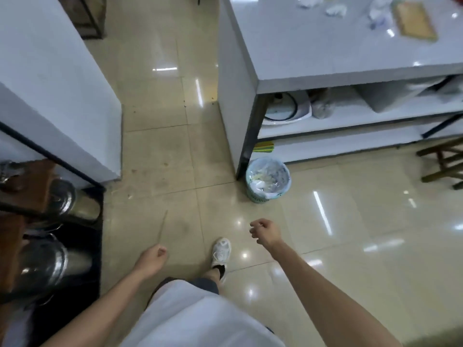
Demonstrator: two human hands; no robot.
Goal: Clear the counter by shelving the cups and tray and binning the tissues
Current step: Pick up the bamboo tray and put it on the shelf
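The white counter (313,51) stands at the upper right. On its far part lie crumpled white tissues (335,10), a wooden tray (414,21) and clear cups (378,13), blurred. A small bin (268,180) lined with a plastic bag and holding rubbish sits on the floor by the counter's corner. My left hand (151,260) hangs low over the floor, fingers curled in, holding nothing. My right hand (264,232) hangs loosely curled below the bin, also with nothing in it. Both hands are far from the counter top.
Shelves under the counter hold a white rice cooker (285,108) and a box. A white cabinet (50,83) stands at the left with metal pots (50,264) below it. A wooden stool (446,161) is at the right edge. Glossy tile floor lies between.
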